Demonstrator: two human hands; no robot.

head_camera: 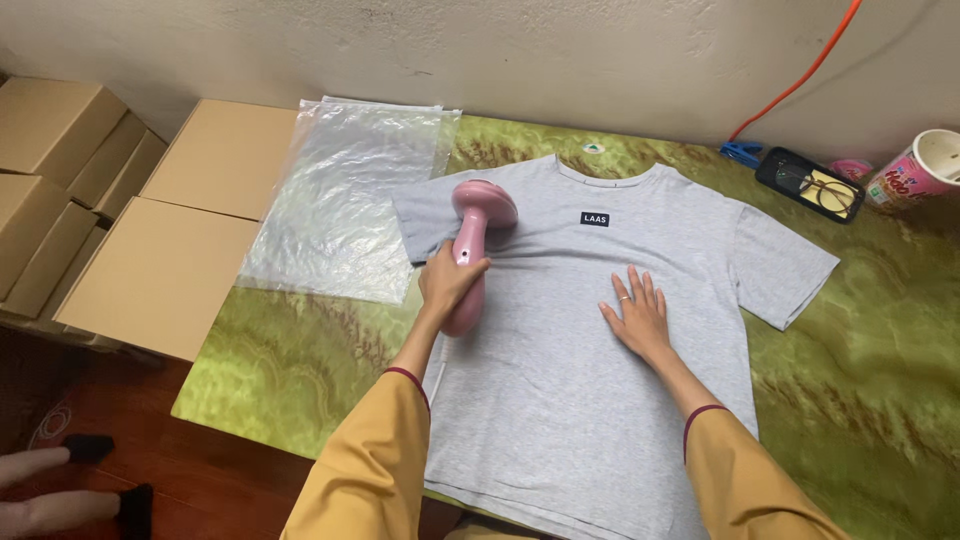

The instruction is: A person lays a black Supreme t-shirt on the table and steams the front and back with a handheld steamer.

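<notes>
The left hand (447,281) has its grip clamped on a pink handheld garment steamer (472,246) pressed to a grey cotton T-shirt (560,350) spread on the green bench (860,380); the right hand (636,318) lies flat, fingers apart, on the shirt.

One head-worn camera looks steeply down over the desk (300,380). It sits close, facing the wall (560,50) behind.

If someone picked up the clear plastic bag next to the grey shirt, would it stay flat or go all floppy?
Probably floppy: the clear plastic bag looks thin and crinkled, lying limp over the table and box. It likely weighs very little, so a push may slide it. Its shiny surface may feel slippery.
</notes>
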